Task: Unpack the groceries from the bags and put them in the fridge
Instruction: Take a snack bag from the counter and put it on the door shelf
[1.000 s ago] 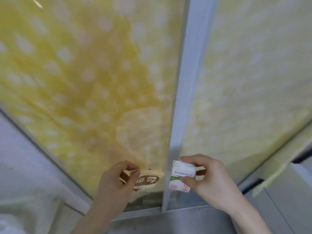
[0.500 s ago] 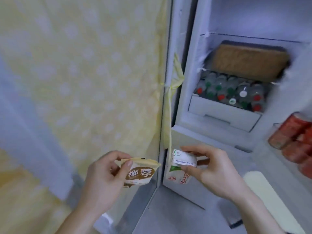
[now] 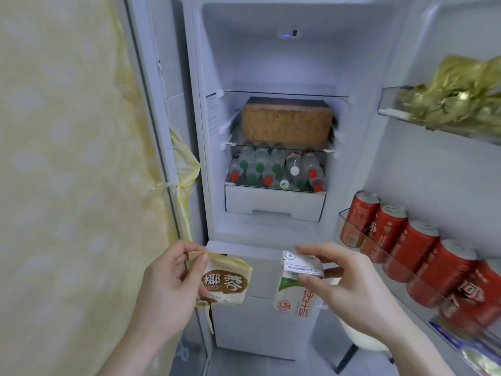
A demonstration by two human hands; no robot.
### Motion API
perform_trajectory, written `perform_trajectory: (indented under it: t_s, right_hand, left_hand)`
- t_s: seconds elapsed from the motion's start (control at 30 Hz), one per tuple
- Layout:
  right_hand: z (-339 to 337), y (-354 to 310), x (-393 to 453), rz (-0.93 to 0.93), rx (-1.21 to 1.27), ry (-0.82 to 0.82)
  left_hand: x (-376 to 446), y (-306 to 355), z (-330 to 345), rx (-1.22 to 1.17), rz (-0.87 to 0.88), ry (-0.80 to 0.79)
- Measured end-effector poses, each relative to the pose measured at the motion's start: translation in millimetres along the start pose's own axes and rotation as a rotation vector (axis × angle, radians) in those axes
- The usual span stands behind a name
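My left hand (image 3: 165, 291) grips a cream and brown snack packet (image 3: 226, 283) by its top left corner. My right hand (image 3: 349, 289) holds a white and green milk carton (image 3: 294, 291) by its top, fingers and thumb curled round it. Both hang low in front of the open fridge (image 3: 271, 63), level with its lower white drawers (image 3: 260, 316). The top compartment of the fridge holds nothing that I can see.
A brown box (image 3: 287, 122) sits on the middle shelf. Several water bottles (image 3: 276, 169) lie on the shelf under it. The open right door carries red cans (image 3: 406, 240) in a rack and gold-wrapped goods (image 3: 458, 96) above. The left door (image 3: 76, 172) wears a yellow cover.
The right fridge door has swung open and the view has lifted, showing the shelves and door racks. Both hands still hold the same packet and carton, now nearer the opening.
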State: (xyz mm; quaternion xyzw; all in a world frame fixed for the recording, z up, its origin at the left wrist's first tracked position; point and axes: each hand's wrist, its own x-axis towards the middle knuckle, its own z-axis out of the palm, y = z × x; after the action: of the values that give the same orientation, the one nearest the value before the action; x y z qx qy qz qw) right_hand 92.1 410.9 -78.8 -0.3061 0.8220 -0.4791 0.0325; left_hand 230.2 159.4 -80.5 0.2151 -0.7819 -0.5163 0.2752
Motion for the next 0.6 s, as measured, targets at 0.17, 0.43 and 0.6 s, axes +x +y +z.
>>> perform_trajectory:
  t_s: [0.17,0.43,0.6]
  right_hand:
    - [1.4,15.8,42.8,-0.019,0.0,0.004]
    - [-16.5,39.4,96.2,-0.01,0.004,0.024]
    - [-33.7,44.3,98.3,0.048,0.018,0.113]
  left_hand:
    - [42.1,5.1,14.7,-0.017,0.03,0.007]
    - [105.3,6.6,55.4,-0.068,0.043,-0.007]
    - [150.4,16.4,90.6,-0.094,0.091,-0.128]
